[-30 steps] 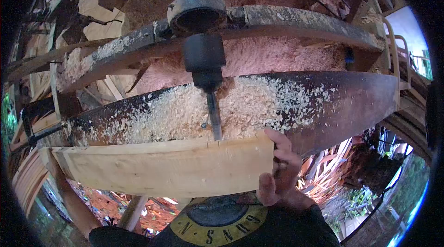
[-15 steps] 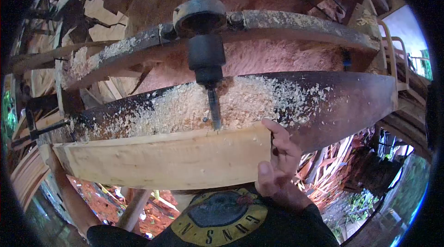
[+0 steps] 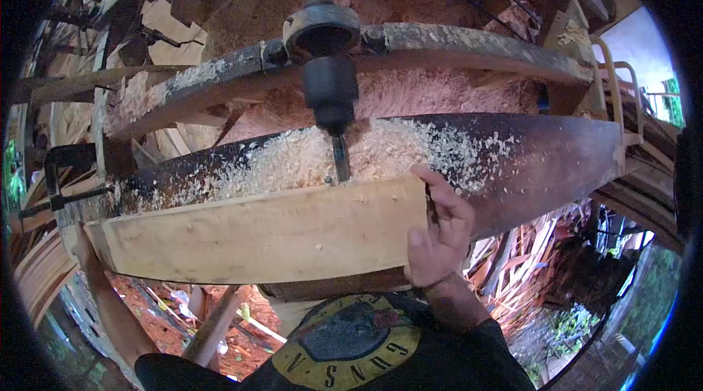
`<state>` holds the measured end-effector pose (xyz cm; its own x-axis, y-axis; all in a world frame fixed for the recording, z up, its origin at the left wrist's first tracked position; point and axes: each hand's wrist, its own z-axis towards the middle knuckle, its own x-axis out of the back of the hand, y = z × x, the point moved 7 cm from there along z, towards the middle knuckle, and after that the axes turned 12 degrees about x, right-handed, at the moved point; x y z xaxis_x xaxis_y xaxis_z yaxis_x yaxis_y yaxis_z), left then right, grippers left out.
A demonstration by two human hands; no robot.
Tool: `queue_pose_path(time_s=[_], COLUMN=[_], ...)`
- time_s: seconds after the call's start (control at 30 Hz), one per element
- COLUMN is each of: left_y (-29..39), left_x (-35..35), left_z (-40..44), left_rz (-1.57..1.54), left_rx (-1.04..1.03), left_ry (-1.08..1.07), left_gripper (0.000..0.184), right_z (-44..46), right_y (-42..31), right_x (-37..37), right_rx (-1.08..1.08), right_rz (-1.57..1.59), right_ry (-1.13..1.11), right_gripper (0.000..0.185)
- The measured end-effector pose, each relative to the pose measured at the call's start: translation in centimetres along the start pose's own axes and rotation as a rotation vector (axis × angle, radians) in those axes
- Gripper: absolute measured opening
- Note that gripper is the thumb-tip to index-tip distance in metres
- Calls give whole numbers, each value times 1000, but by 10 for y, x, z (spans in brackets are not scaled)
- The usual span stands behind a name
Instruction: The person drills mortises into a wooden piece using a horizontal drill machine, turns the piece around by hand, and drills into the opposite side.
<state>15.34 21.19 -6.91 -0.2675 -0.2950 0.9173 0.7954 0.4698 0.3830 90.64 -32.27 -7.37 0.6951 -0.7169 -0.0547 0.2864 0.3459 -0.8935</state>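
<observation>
A pale wooden board (image 3: 256, 237) lies across the near part of a dark work table (image 3: 549, 157), its far edge touching the drill bit. My right hand (image 3: 443, 233) grips the board's right end, fingers at its top corner and thumb low on the near face. At the far left end, my left hand (image 3: 79, 244) is at the board's corner; its fingers are mostly hidden. The bit (image 3: 340, 157) hangs from a black chuck (image 3: 329, 87) above the table. Wood shavings (image 3: 293, 160) are heaped around and behind the bit.
Behind the table runs a thick wooden beam (image 3: 469, 47) coated with dust. A metal clamp (image 3: 55, 186) sits at the table's left end. Sticks and scraps (image 3: 512, 274) lie below on the right, and a slanted wooden leg (image 3: 212, 329) stands below left.
The board has shifted away from me, toward the bit and the shavings, and both hands have moved with it. More of the shirt shows below it.
</observation>
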Motion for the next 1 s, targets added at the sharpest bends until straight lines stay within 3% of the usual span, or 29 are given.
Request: queue_pose_path(time_s=[0.43,0.47,0.57,0.7,0.73,0.83,0.87,1.0], left_y=[2,2,8,7,8,10,12,16], left_x=[7,5,4,8,8,12,10,12], left_z=[-15,-16,-14,-15,-15,-17,-18,-18], left_rz=[31,36,45,58,59,61,67,85], left_rx=[-7,-9,-17,-14,-15,-5,-7,-20], left_ry=[27,27,27,35,40,58,54,59], left_gripper=[95,95,94,92,92,91,91,90], right_z=[-33,-38,-11,-6,-11,-17,-10,-2], right_y=[-13,-18,-13,-4,-12,-25,-25,0], right_x=[9,9,8,3,7,0,6,2], right_rx=[-18,-9,-123,-95,-120,8,-11,-76], right_rz=[-16,4,-84,-49,-164,-47,-150,-32], right_ry=[-20,68,-6,51,-75,0,-194,19], right_gripper=[51,50,49,47,47,46,45,49])
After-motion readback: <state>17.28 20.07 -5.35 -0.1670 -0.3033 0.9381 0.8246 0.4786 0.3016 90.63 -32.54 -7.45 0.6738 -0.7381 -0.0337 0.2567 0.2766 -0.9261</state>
